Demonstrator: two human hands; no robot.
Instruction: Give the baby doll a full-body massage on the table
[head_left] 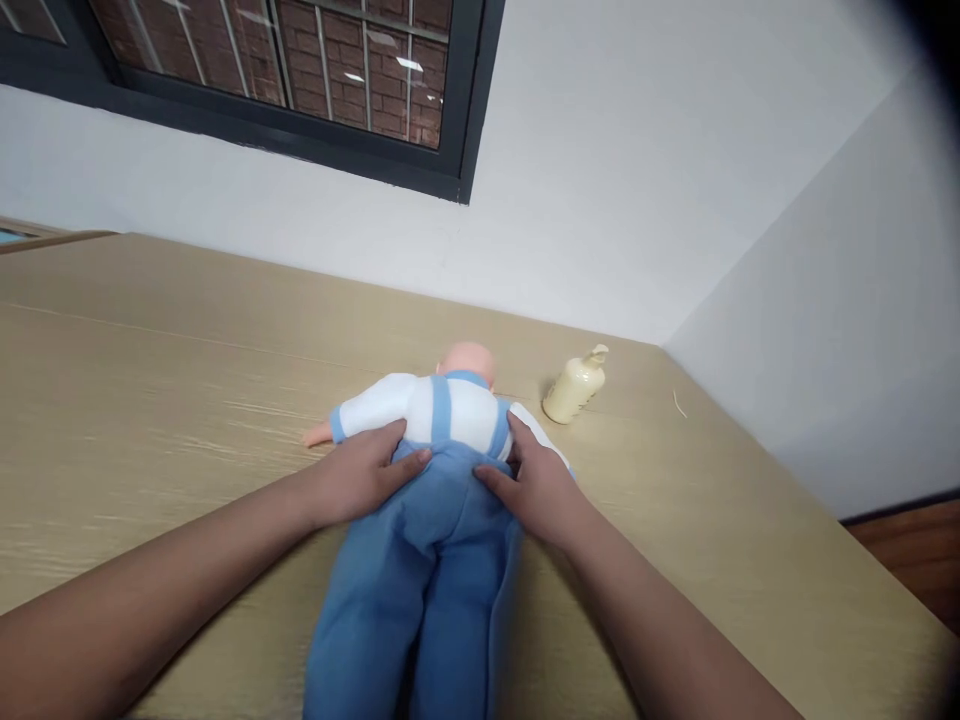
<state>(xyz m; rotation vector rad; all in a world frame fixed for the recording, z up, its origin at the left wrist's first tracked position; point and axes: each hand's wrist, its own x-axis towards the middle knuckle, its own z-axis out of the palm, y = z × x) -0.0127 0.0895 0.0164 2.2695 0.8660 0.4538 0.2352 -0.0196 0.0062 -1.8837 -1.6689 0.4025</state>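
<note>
A baby doll (471, 422) in a white long-sleeved top and blue trousers with shoulder straps lies along the wooden table, its bald head pointing away from me. Its face cannot be seen, and the lower legs run out of the bottom of the view. My left hand (367, 468) grips the left side of its waist, thumb on top of the trousers. On the opposite side, my right hand (534, 482) holds the waist in the same way, fingers partly hidden beneath. The doll's left-hand sleeve (382, 405) stretches sideways past my left hand.
A cream pump bottle (574, 388) stands right of the doll's head. Close to the right edge of the table (187, 400) lies a thin pale strand (679, 403). White walls (600, 180) and a dark-framed window (300, 120) border the far side.
</note>
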